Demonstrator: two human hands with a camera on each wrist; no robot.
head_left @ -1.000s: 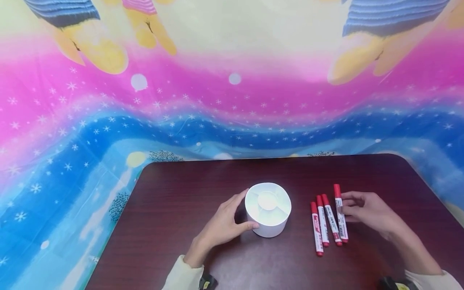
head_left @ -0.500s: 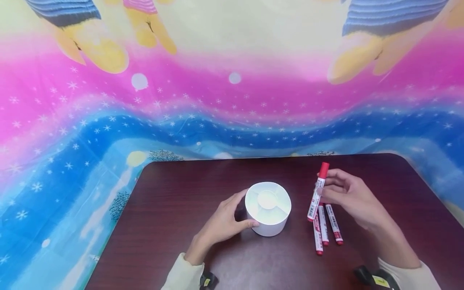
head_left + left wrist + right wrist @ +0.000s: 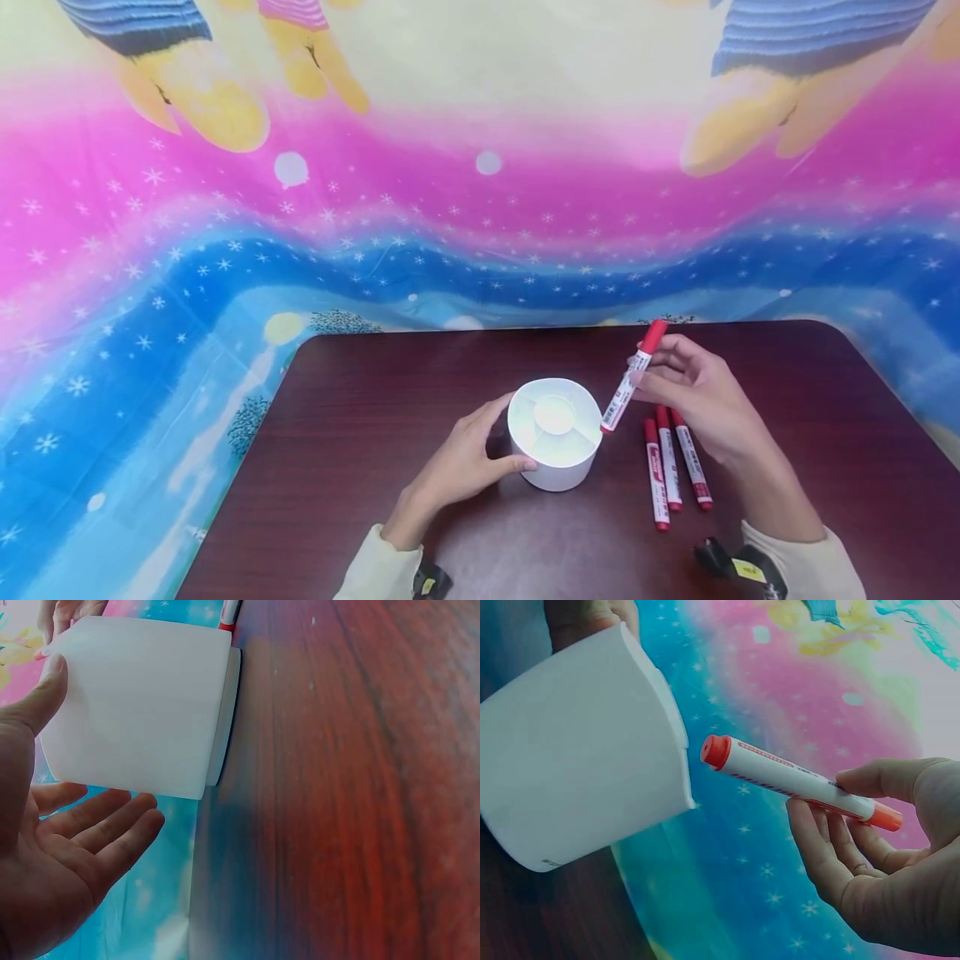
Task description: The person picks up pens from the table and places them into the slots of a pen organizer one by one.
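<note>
A round white pen holder (image 3: 558,477) with a middle cup and several compartments stands upright on the table. My left hand (image 3: 465,462) holds its left side, thumb on the near wall and the other fingers round the far left. Between thumb and fingers, my right hand (image 3: 693,392) pinches a red-capped white marker (image 3: 628,385). This marker is raised and tilted, cap up, its lower end beside the holder's right rim. In the right wrist view, a gap shows between the marker (image 3: 787,771) and the holder (image 3: 577,750). The holder's inside is hidden in both wrist views.
Three more red-capped markers, a left one (image 3: 657,479), a middle one (image 3: 670,467) and a right one (image 3: 693,467), lie side by side right of the holder. Behind the dark wooden table (image 3: 390,375) hangs a colourful printed cloth (image 3: 450,208).
The right hand has lifted the rightmost marker off the table and carried it left to the holder's rim, tilting it. The left hand and the holder have stayed in place.
</note>
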